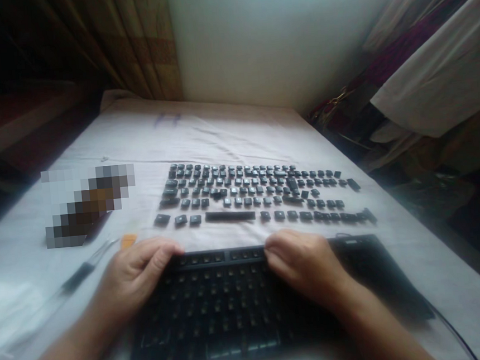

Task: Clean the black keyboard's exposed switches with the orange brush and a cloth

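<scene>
A black keyboard (217, 305) with its keycaps off lies flat in front of me, its far edge turned away from me. My left hand (141, 275) is closed at the far left corner, thumb along the top edge. Farther right, my right hand (300, 261) is closed on the same far edge, its fingers curled and partly hidden. Beyond the keyboard, loose black keycaps (235, 191) are laid out in rows in keyboard order. Among them is the long space bar (230, 216).
Left of my hand lies a dark-handled tool with thin wire ends (78, 276), near a small orange piece (128, 241). A pixelated object (86, 207) sits farther off on the pale sheet (227, 130). The keyboard's cable (452, 329) runs off right. Cloths (444, 72) hang at right.
</scene>
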Action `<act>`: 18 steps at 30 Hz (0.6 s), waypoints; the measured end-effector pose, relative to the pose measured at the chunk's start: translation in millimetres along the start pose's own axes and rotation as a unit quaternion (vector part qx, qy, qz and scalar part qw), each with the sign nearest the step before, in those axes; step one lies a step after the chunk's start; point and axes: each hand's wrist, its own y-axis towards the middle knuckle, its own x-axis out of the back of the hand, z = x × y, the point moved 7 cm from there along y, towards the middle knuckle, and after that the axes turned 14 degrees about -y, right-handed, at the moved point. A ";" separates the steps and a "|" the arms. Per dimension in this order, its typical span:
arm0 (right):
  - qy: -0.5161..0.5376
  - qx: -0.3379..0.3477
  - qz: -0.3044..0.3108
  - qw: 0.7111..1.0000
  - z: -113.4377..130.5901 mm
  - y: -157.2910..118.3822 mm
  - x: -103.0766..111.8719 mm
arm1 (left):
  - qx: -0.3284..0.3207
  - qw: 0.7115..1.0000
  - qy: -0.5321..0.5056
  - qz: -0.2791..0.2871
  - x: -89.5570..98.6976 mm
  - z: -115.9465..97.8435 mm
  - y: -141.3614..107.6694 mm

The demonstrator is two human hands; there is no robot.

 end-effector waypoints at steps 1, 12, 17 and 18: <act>0.002 0.000 0.003 1.000 -0.2 -0.1 0.4 | -0.004 1.000 -0.001 0.001 0.1 -0.2 -0.3; 0.012 -0.003 0.007 1.000 2.2 1.4 -0.6 | -0.005 1.000 0.005 0.005 -0.4 -0.3 1.2; 0.052 -0.016 -0.002 0.999 0.2 1.4 3.9 | 0.002 1.000 0.007 0.003 0.8 4.9 0.6; 0.069 -0.025 -0.008 0.997 -1.9 1.3 6.5 | 0.001 1.000 0.007 0.002 1.3 7.0 -0.3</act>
